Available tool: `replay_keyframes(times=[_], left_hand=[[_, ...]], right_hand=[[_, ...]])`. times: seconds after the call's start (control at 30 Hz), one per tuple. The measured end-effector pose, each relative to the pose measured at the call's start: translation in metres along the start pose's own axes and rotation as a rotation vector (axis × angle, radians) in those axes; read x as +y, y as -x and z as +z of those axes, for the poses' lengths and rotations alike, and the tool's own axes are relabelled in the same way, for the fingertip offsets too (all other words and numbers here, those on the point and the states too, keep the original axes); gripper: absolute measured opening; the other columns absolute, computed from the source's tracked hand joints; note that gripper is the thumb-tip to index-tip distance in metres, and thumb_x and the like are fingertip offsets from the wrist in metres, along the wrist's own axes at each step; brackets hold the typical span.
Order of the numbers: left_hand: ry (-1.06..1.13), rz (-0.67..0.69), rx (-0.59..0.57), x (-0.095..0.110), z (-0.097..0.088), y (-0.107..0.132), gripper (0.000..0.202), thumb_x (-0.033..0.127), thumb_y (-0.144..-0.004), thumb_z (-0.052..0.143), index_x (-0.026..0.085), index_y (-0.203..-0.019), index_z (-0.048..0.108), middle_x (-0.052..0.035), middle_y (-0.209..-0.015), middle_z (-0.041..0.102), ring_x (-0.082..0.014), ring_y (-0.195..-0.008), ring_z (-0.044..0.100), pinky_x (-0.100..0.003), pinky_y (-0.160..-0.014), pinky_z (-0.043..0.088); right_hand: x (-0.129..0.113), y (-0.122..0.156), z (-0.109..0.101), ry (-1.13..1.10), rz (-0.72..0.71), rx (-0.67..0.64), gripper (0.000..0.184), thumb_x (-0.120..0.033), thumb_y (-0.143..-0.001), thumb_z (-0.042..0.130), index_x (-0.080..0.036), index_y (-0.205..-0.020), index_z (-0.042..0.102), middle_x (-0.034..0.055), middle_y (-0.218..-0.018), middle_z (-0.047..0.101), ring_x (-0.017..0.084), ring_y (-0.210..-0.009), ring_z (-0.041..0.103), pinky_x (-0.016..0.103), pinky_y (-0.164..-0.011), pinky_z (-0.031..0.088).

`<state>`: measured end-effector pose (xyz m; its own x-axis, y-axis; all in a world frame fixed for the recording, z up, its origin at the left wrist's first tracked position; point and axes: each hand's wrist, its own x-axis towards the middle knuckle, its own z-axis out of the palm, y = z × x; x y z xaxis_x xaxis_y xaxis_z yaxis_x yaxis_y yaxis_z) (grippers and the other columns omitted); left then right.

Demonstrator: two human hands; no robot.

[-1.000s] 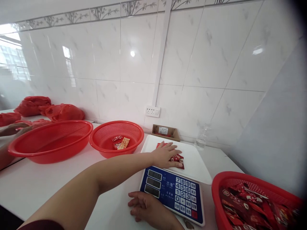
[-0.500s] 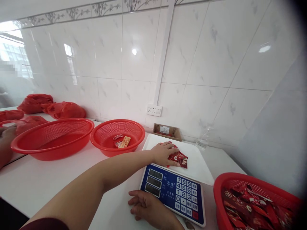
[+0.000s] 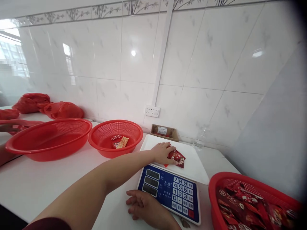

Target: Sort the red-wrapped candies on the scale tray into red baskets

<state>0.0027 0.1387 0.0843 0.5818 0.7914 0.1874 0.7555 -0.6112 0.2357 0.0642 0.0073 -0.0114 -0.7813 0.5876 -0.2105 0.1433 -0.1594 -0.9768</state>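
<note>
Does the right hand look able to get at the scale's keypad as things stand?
Probably yes: the right hand lies close by, apparently empty, and nothing covers the keypad.

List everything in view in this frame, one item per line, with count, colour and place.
Scale: one, blue and white, centre
Packets on scale: count unclear, red, partly covered
Left basket: one, red, far left
Middle basket: one, red, left of scale
Packets in middle basket: a few, red and yellowish
Right basket: one, red, lower right
Packets in right basket: many, mostly red
Cardboard box: one, brown, behind scale
Bottle: one, clear, near wall
Socket: one, white, on wall
Bags: several, red, back left
Tiled wall: one, white, behind
Co-worker's hand: one, left edge
Left hand: one, over packets
Right hand: one, at scale's near-left edge
</note>
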Motion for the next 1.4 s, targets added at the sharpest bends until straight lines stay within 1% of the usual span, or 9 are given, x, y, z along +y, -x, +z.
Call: replay_keyframes(times=[0.17,0.3,0.37,0.47,0.6,0.8,1.0,1.23,1.4], left_hand=[[0.069,-0.008,0.058,-0.002,-0.008,0.008,0.083,0.072,-0.073,0.039,0.022,-0.138,0.024,-0.0121,-0.138,0.033,-0.0297,-0.129,0.027,-0.044,-0.104,0.025],[0.121,-0.044,0.161,-0.006,-0.019,0.030,0.074,0.063,-0.081,0.036,0.020,-0.139,0.020,-0.0112,-0.143,0.025,-0.0252,-0.132,0.023,-0.040,-0.105,0.026],[0.128,-0.044,0.182,-0.010,-0.022,0.046,0.069,0.057,-0.082,0.042,0.020,-0.137,0.025,-0.0111,-0.139,0.032,-0.0238,-0.129,0.029,-0.039,-0.103,0.030],[0.114,-0.017,0.161,-0.015,-0.023,0.070,0.054,0.046,-0.079,0.054,0.022,-0.126,0.043,-0.0088,-0.125,0.047,-0.0221,-0.118,0.041,-0.036,-0.099,0.035],[0.089,0.012,0.132,-0.018,-0.022,0.084,0.036,0.042,-0.081,0.054,0.021,-0.109,0.058,-0.0073,-0.108,0.056,-0.0196,-0.105,0.050,-0.032,-0.093,0.040],[0.067,0.049,0.123,-0.009,-0.020,0.081,0.038,0.048,-0.084,0.047,0.022,-0.108,0.061,-0.0077,-0.107,0.058,-0.0203,-0.102,0.052,-0.033,-0.092,0.040],[0.081,0.106,0.067,0.000,-0.020,0.076,0.041,0.047,-0.085,0.045,0.020,-0.114,0.058,-0.0085,-0.115,0.055,-0.0204,-0.107,0.051,-0.031,-0.095,0.040],[-0.005,0.145,0.244,0.004,-0.017,0.073,0.038,0.043,-0.085,0.047,0.022,-0.116,0.053,-0.0077,-0.111,0.055,-0.0202,-0.104,0.050,-0.033,-0.093,0.039],[-0.051,0.108,0.203,0.008,-0.021,0.070,0.031,0.044,-0.087,0.043,0.021,-0.096,0.061,-0.0049,-0.094,0.060,-0.0188,-0.091,0.054,-0.030,-0.082,0.043]], right_hand=[[0.003,-0.002,-0.001,0.020,-0.001,-0.002,0.056,-0.030,-0.064,0.072,-0.016,-0.116,0.056,0.0093,-0.104,0.060,0.012,-0.072,0.059,0.028,-0.067,0.046],[0.004,-0.001,-0.002,0.022,-0.016,-0.004,0.055,-0.032,-0.064,0.072,-0.018,-0.115,0.057,0.0082,-0.102,0.060,0.012,-0.072,0.059,0.028,-0.066,0.046],[0.002,0.000,-0.001,0.025,-0.021,-0.004,0.054,-0.031,-0.064,0.072,-0.018,-0.114,0.057,0.0083,-0.102,0.060,0.012,-0.072,0.059,0.029,-0.066,0.046],[-0.002,0.001,0.000,0.037,-0.015,0.008,0.054,-0.030,-0.064,0.071,-0.017,-0.115,0.057,0.0094,-0.103,0.060,0.012,-0.071,0.058,0.030,-0.067,0.047],[-0.004,0.000,0.001,0.033,-0.005,0.016,0.055,-0.028,-0.063,0.071,-0.015,-0.115,0.057,0.0098,-0.102,0.060,0.012,-0.071,0.058,0.030,-0.066,0.047],[0.006,-0.003,-0.002,0.005,-0.025,-0.010,0.050,-0.024,-0.067,0.067,-0.019,-0.115,0.057,0.0080,-0.103,0.061,0.012,-0.072,0.061,0.028,-0.066,0.047],[0.001,-0.001,-0.001,-0.004,0.010,0.015,0.052,-0.024,-0.065,0.069,-0.017,-0.114,0.057,0.0084,-0.103,0.062,0.013,-0.074,0.061,0.027,-0.065,0.048],[0.003,-0.002,-0.001,0.000,-0.003,0.014,0.050,-0.023,-0.066,0.068,-0.017,-0.114,0.057,0.0084,-0.102,0.062,0.013,-0.073,0.060,0.028,-0.065,0.048],[0.005,-0.002,-0.001,0.004,-0.016,0.014,0.049,-0.021,-0.066,0.067,-0.017,-0.114,0.057,0.0082,-0.102,0.061,0.013,-0.073,0.060,0.028,-0.065,0.047]])
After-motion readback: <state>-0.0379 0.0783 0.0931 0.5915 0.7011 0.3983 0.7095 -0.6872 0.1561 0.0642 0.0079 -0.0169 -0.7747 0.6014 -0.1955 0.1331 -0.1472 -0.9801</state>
